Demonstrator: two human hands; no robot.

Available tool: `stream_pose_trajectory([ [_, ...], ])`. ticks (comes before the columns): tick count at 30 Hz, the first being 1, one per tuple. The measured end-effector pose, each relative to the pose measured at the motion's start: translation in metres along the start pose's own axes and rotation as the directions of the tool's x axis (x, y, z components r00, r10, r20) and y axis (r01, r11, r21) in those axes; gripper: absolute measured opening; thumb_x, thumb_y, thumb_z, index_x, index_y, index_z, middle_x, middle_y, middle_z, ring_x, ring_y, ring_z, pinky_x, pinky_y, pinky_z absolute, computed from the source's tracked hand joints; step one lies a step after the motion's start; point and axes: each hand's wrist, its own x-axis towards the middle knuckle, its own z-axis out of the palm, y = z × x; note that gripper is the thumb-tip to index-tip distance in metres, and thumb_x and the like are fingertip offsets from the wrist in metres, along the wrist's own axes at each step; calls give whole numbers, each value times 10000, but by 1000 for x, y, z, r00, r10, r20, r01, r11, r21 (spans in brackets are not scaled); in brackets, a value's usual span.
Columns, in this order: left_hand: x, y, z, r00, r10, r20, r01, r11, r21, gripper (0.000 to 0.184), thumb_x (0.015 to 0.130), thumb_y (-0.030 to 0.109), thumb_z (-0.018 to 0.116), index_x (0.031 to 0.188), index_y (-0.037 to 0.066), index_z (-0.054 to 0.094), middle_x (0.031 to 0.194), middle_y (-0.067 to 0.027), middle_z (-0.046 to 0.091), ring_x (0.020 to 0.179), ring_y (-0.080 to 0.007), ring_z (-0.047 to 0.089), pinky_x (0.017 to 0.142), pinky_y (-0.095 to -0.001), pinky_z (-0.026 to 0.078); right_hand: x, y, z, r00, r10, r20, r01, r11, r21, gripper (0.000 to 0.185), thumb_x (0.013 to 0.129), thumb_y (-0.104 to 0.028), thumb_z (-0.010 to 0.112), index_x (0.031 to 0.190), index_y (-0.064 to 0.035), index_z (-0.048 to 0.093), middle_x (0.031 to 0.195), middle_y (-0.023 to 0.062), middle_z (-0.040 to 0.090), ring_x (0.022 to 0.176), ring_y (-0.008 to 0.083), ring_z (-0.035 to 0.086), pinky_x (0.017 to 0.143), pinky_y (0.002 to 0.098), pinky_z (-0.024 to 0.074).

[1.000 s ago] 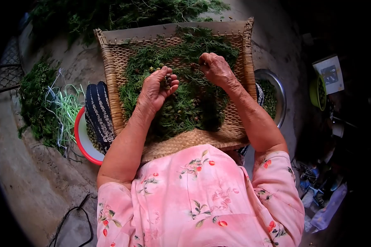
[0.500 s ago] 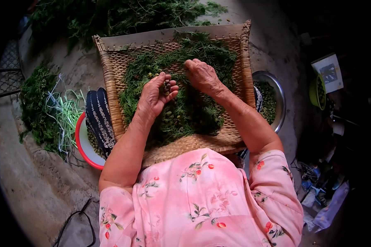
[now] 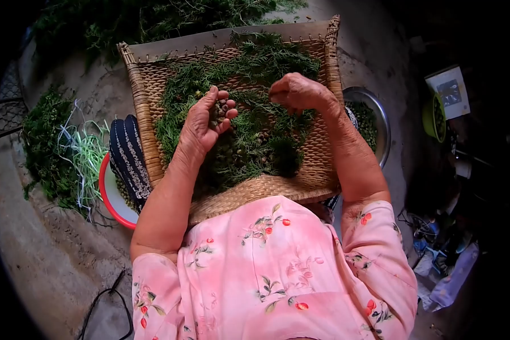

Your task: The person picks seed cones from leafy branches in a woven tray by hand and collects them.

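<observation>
A woven basket tray [image 3: 317,164] lies across my lap, spread with green conifer sprigs [image 3: 249,119] and small round cones among them. My left hand [image 3: 208,116], palm up over the middle-left of the tray, has its fingers curled round several small brownish cones [image 3: 217,111]. Over the right part of the sprigs is my right hand [image 3: 296,93], palm down, with its fingers bent and pointing left. Its fingertips are dark and partly hidden, so whether anything is between them cannot be made out.
A red-rimmed basin [image 3: 105,190] with green cones stands at left, a metal basin [image 3: 386,127] at right. More branches [image 3: 141,25] lie beyond the tray, others [image 3: 48,147] at far left beside pale plastic strips [image 3: 90,153]. A green bowl [image 3: 430,122] is farther right.
My right hand has moved right, away from my left hand, and its wrist has turned. My left hand has shifted slightly up and left, still round the cones. The whole view has shifted slightly.
</observation>
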Motion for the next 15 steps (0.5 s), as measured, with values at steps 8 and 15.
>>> stream_pose_trajectory([
  [8, 0, 1, -4, 1000, 17, 18, -16, 999, -36, 321, 868, 353, 561, 988, 55, 561, 825, -80, 621, 645, -148, 629, 429, -193, 505, 6, 3, 19, 995, -91, -50, 71, 948, -311, 192, 795, -144, 606, 945, -25, 627, 841, 143, 641, 825, 287, 611, 727, 376, 489],
  [15, -2, 16, -5, 997, 80, 13, -79, 993, -91, 314, 875, 350, 552, 983, 56, 576, 843, -80, 621, 670, -159, 628, 440, -203, 503, 16, 3, 32, 848, -337, -409, 363, 932, -13, 248, 831, -97, 592, 1076, -57, 590, 944, 114, 633, 815, 220, 623, 690, 319, 504],
])
